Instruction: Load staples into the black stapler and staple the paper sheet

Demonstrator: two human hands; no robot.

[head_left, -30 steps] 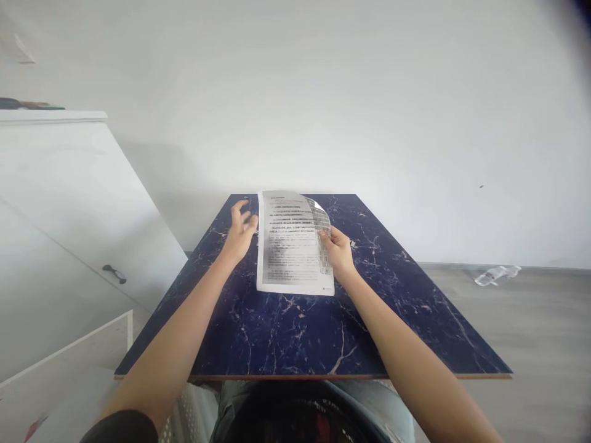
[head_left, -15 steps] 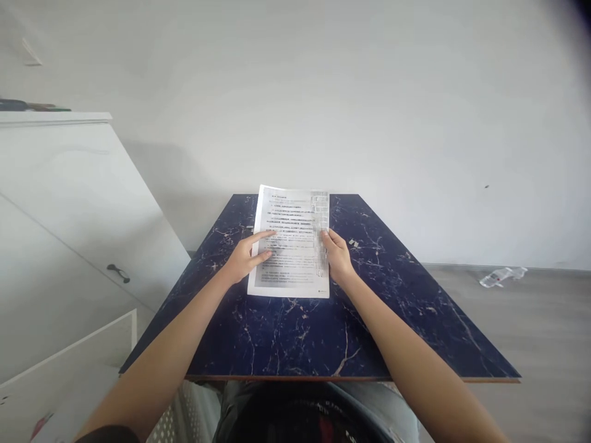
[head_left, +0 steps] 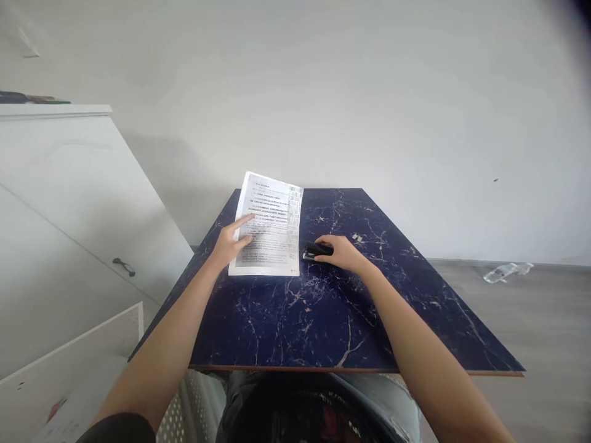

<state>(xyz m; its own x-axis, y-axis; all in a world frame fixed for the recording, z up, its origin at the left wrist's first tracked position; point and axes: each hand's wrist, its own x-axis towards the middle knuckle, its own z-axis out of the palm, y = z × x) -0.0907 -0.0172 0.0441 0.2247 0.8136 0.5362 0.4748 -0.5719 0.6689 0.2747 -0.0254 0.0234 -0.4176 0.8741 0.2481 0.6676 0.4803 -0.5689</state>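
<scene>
My left hand (head_left: 232, 242) grips the left edge of a stack of printed paper sheets (head_left: 270, 246), thumb and forefinger lying over the top page. The sheets are tilted, their far end raised off the dark blue marbled table (head_left: 295, 326). To the right of the paper, my right hand (head_left: 340, 252) is closed around a black stapler (head_left: 318, 250). The stapler's front end points left toward the paper's right edge, with a small gap between them. My palm and fingers hide the stapler's rear part.
Small pale pieces, perhaps staple strips (head_left: 357, 237), lie on the table beyond my right hand. A white cabinet (head_left: 60, 184) stands at the left, and a plain wall (head_left: 323, 111) rises behind the table. A clear plastic bottle (head_left: 502, 272) lies on the floor at right.
My right hand has let go of the paper's right edge and now holds the black stapler. The paper has shifted left and tilted in my left hand. The view has moved slightly.
</scene>
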